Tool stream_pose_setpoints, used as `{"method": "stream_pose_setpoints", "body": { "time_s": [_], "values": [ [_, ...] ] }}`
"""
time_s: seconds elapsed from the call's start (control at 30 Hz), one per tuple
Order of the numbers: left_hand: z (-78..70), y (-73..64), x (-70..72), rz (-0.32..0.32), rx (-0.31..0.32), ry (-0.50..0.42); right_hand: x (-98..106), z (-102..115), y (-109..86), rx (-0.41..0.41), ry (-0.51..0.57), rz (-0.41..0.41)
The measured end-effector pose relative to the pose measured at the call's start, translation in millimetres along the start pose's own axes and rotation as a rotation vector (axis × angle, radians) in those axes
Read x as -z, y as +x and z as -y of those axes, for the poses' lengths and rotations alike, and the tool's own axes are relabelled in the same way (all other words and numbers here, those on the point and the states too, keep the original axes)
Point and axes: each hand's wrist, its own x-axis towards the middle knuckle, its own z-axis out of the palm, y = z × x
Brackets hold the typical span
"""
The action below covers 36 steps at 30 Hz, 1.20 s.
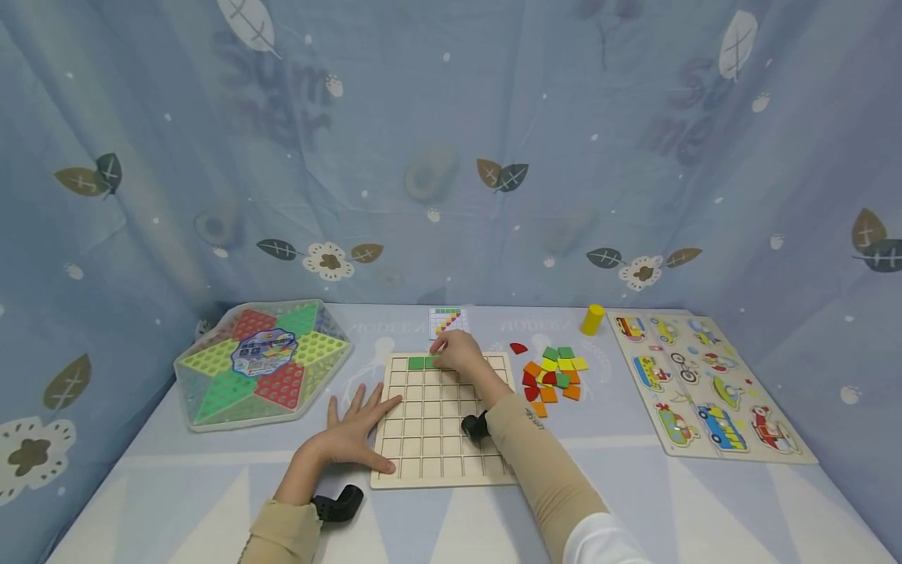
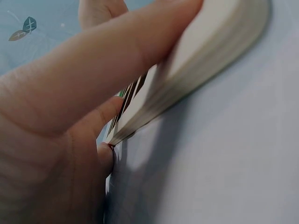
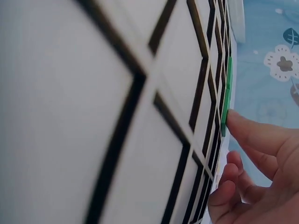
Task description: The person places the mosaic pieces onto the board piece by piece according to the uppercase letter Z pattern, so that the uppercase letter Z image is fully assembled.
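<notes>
A wooden grid board (image 1: 444, 482) lies on the table, with green square tiles (image 1: 416, 363) in its top row. My left hand (image 1: 350, 433) rests spread at the board's left edge. In the left wrist view its thumb (image 2: 126, 44) presses on the board's corner. My right hand (image 1: 461, 354) reaches over the top row. The right wrist view shows one fingertip (image 3: 232, 116) touching a green tile (image 3: 226, 109) set in the grid, while the other fingers are bent below it. From the head view, this hand hides part of the row.
A printed pattern card (image 1: 449, 317) lies behind the board. Right of it are loose coloured tiles (image 1: 550, 395), a red quarter-round piece (image 1: 518, 348) and a yellow cylinder (image 1: 593, 319). A hexagonal game board (image 1: 264, 364) stands at left, a picture puzzle (image 1: 708, 384) at right.
</notes>
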Motion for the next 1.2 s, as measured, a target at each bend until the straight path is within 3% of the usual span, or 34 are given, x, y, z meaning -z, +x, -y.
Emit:
{"method": "stream_pose_setpoints", "body": {
  "time_s": [0.3, 0.67, 0.83, 1.03, 1.2],
  "values": [
    [-0.2, 0.1, 0.2, 0.003, 0.001, 0.013, 16, -19, -2.4, -0.046, 0.19, -0.031],
    [-2.3, -1.4, 2.6, 0.009, -0.004, 0.009, 66, -73, -24.3, -0.117, 0.193, -0.154],
    [-1.2, -1.1, 2.9, 0.012, -0.003, 0.008, 81, -98, -30.0, -0.226, 0.095, -0.218],
    [-1.2, -2.6, 2.6, 0.019, -0.005, 0.006, 92, -108, -38.4, -0.385, -0.074, -0.242],
    [-1.8, -2.2, 2.8, 0.02, -0.004, 0.0, 96, -112, -39.2, -0.408, -0.161, -0.255]
  ]
}}
